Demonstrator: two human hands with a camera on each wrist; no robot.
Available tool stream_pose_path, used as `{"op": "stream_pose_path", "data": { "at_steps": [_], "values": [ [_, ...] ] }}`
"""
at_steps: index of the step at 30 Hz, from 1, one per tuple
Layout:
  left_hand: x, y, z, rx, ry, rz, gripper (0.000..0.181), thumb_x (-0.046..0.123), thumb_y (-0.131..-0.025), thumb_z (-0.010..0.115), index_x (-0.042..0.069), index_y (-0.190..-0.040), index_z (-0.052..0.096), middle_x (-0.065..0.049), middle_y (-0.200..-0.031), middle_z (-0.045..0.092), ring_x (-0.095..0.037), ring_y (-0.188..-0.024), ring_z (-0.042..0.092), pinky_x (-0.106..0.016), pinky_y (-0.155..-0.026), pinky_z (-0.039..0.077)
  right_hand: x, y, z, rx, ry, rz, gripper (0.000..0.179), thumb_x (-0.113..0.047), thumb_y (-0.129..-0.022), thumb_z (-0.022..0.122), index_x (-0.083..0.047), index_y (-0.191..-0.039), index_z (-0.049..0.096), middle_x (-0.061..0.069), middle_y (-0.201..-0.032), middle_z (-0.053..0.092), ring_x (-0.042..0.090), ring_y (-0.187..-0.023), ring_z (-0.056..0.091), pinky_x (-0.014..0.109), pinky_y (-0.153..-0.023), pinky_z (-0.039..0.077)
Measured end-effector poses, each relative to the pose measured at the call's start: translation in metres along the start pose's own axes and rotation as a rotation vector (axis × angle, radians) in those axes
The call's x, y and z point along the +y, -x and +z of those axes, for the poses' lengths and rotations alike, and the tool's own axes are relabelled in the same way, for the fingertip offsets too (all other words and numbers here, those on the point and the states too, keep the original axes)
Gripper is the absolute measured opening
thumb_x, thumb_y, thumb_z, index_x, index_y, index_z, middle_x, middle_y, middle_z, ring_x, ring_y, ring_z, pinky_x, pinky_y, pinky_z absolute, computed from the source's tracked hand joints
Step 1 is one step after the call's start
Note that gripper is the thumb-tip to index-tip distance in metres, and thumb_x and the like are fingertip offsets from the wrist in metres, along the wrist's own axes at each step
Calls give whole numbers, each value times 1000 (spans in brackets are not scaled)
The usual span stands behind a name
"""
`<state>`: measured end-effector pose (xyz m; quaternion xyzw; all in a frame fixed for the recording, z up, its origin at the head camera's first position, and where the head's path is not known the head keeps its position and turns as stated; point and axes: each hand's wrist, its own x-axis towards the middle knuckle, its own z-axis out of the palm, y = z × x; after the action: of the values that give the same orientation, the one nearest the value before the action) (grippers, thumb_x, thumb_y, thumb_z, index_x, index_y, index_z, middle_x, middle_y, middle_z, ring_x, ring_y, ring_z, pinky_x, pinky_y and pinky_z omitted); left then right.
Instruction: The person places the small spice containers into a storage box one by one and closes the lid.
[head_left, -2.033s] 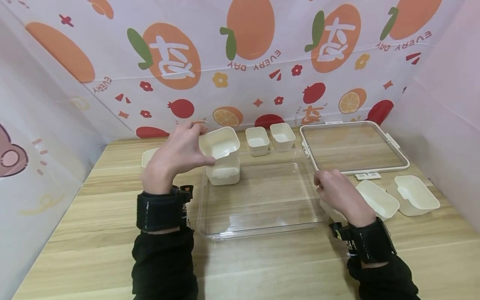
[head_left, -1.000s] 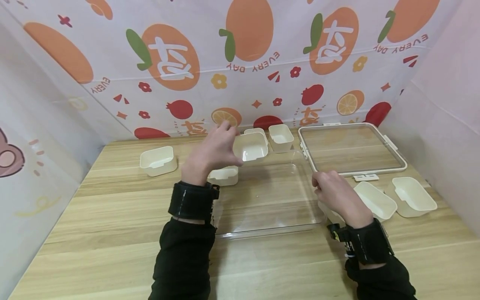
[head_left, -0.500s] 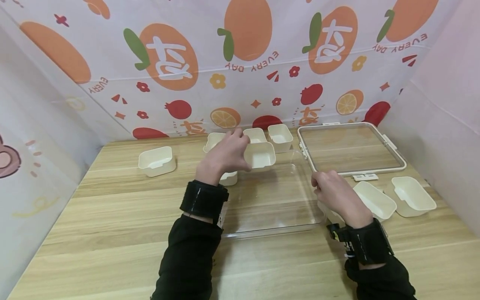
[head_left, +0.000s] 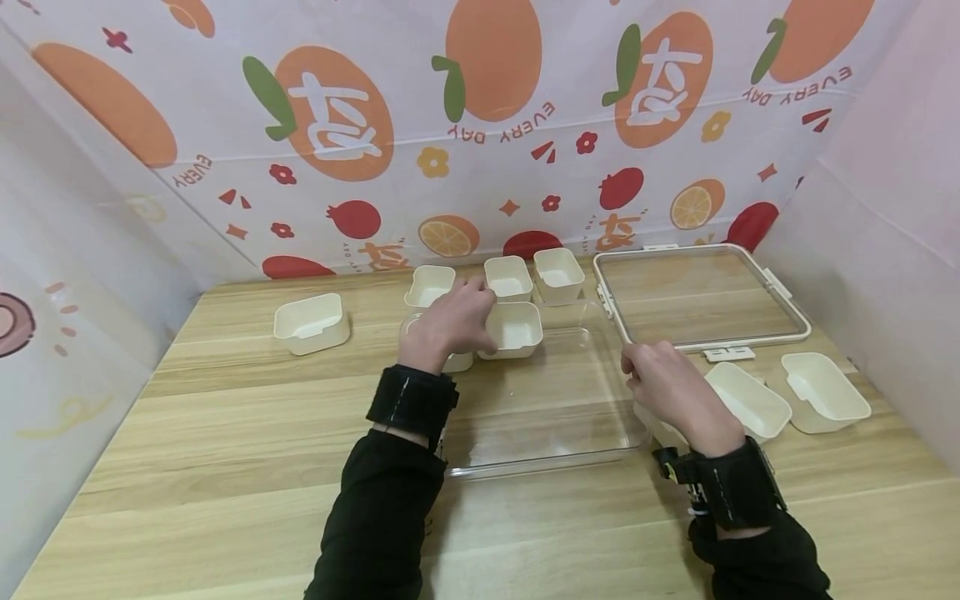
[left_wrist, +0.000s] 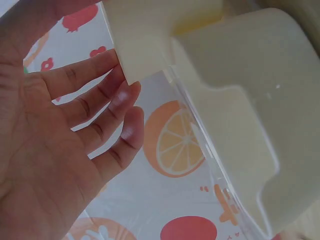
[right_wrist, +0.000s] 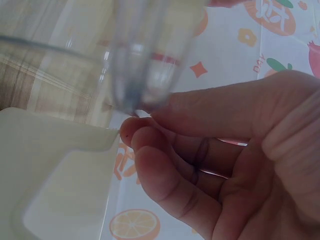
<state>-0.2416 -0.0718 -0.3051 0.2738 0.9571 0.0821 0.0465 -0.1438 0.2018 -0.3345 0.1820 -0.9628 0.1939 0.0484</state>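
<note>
My left hand (head_left: 453, 321) grips a small cream bin (head_left: 517, 333) by its left end, at the far side of a clear shallow box (head_left: 525, 472). Another cream bin (head_left: 459, 363) sits in the box's back left corner, mostly hidden under this hand. In the left wrist view the fingertips lie against the held bin (left_wrist: 150, 45), and the other bin (left_wrist: 285, 115) fills the foreground. My right hand (head_left: 675, 392) pinches the clear box's right rim; the right wrist view shows thumb and fingers at its clear wall (right_wrist: 145, 60).
Cream bins stand behind the box: one at left (head_left: 431, 286), one in the middle (head_left: 508, 279), one at right (head_left: 558, 277). Another bin (head_left: 313, 325) is at far left. More bins (head_left: 825, 392) stand at right, near a clear lid (head_left: 701, 292) with a white frame.
My left hand has carried the cream bin rightward from above the corner bin, then lowered it into the clear box beside that bin. The right hand has stayed on the rim.
</note>
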Motion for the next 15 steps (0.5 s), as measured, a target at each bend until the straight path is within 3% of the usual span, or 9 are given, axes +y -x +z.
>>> {"op": "stream_pose_path", "data": {
  "at_steps": [9,15],
  "values": [
    [-3,1,4,-53,14,-50,39,19,-78,84,-1,-106,65,-18,-120,55,-33,-109,51,-47,-95,46,0,0,-1,-3,4,0,11,15,-78,66,6,-85,66,17,-78,66,28,-72,66,41,-63,55],
    [-2,0,7,-79,-23,-77,35,21,-79,84,1,-101,66,-16,-114,54,-32,-102,51,-49,-92,47,-1,0,-1,-1,8,2,11,15,-78,67,6,-84,66,16,-76,66,27,-71,65,40,-62,55]
  ]
}}
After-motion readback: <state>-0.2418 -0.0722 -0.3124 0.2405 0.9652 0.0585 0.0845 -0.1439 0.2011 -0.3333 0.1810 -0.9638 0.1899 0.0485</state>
